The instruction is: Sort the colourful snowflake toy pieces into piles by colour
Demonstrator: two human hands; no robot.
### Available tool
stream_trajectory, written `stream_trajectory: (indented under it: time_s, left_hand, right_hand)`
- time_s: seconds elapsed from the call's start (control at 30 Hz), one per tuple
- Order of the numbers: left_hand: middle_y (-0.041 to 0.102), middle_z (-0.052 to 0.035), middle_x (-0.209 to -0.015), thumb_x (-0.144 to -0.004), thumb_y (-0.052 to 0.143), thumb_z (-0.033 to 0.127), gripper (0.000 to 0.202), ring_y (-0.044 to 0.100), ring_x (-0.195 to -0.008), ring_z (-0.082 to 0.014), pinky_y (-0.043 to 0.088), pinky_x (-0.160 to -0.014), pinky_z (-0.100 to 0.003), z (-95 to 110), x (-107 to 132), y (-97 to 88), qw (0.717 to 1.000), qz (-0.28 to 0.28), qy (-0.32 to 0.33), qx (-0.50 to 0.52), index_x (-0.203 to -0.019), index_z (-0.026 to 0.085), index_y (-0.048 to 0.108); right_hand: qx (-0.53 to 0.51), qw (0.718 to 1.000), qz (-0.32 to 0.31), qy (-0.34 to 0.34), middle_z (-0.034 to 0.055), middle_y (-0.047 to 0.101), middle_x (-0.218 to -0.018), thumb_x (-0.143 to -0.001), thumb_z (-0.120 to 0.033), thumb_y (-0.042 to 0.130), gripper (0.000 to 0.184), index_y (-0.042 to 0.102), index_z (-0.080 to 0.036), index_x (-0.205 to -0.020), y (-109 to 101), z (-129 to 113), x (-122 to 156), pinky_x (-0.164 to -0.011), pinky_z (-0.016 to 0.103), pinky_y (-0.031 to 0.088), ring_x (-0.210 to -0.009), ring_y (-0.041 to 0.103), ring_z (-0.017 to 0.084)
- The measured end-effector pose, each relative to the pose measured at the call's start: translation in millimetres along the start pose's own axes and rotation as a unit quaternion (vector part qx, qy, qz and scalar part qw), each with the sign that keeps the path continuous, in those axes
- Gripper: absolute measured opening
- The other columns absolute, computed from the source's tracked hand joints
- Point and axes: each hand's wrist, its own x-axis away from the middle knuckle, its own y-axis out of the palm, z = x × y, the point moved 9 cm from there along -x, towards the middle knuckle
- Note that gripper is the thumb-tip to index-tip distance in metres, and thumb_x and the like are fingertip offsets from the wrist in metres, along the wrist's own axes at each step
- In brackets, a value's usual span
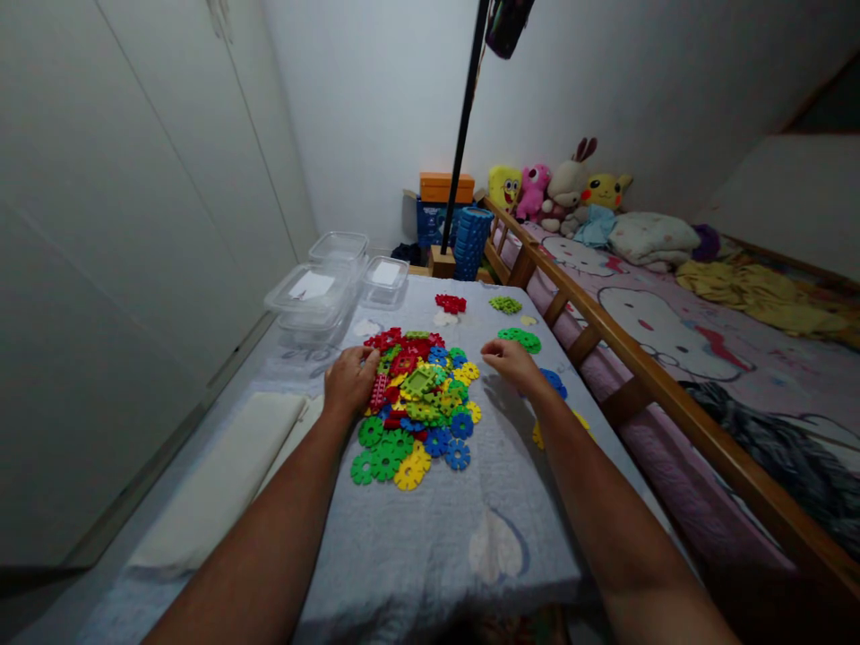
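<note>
A mixed heap of plastic interlocking pieces (423,385) lies mid-table, in red, green, yellow and blue. Some are notched discs, others squarish. My left hand (350,381) rests against the heap's left edge beside red pieces, its fingers bent and together; what they hold, if anything, is hidden. Right of the heap, my right hand (509,360) hovers over the cloth with fingertips pinched; anything between them is too small to make out. Near it lie green discs (520,339) and blue discs (554,383). My right forearm partly covers yellow discs (537,436).
Red pieces (451,304) and light green pieces (505,305) form small groups at the table's far end. Clear plastic containers (313,291) stand at the back left. A folded cream cloth (221,475) lies front left. The wooden bed rail (605,331) borders the right side.
</note>
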Motion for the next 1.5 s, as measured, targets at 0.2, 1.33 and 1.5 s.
stream_trajectory:
  time_s: [0.2,1.33,1.5]
  left_hand:
    - [0.072,-0.0116,-0.124,-0.098,0.035,0.048,0.048,0.063,-0.120,-0.0257,0.045,-0.104,-0.037,2.0,0.2,-1.6,1.000,-0.005,-0.005,0.000,-0.112,0.019,0.071]
    - [0.071,-0.0121,-0.126,-0.095,0.040,0.047,0.043,0.062,-0.123,-0.0287,0.043,-0.108,-0.043,2.1,0.8,0.1,1.000,0.001,-0.005,-0.001,-0.110,0.021,0.071]
    - [0.071,-0.0118,-0.126,-0.095,0.041,0.048,0.043,0.062,-0.124,-0.0290,0.043,-0.109,-0.044,1.1,0.0,0.4,1.000,0.001,-0.003,0.003,-0.111,0.021,0.071]
  right_hand:
    - [0.127,0.990,-0.005,-0.064,0.0094,0.073,-0.124,-0.081,-0.008,0.057,0.044,0.074,-0.021,-0.119,44.2,-20.2,-19.0,-0.107,0.036,0.044,-0.121,0.062,0.024]
    - [-0.054,0.958,0.234,0.154,-0.0021,0.061,-0.064,-0.062,-0.018,0.071,0.014,0.059,-0.019,-0.070,-84.4,84.6,-53.6,-0.057,0.023,0.042,-0.060,0.056,0.014]
    - [0.051,0.942,0.265,0.198,0.0010,0.066,-0.068,-0.063,-0.012,0.069,0.012,0.064,-0.019,-0.071,-98.0,110.4,-52.5,-0.063,0.024,0.045,-0.067,0.061,0.017]
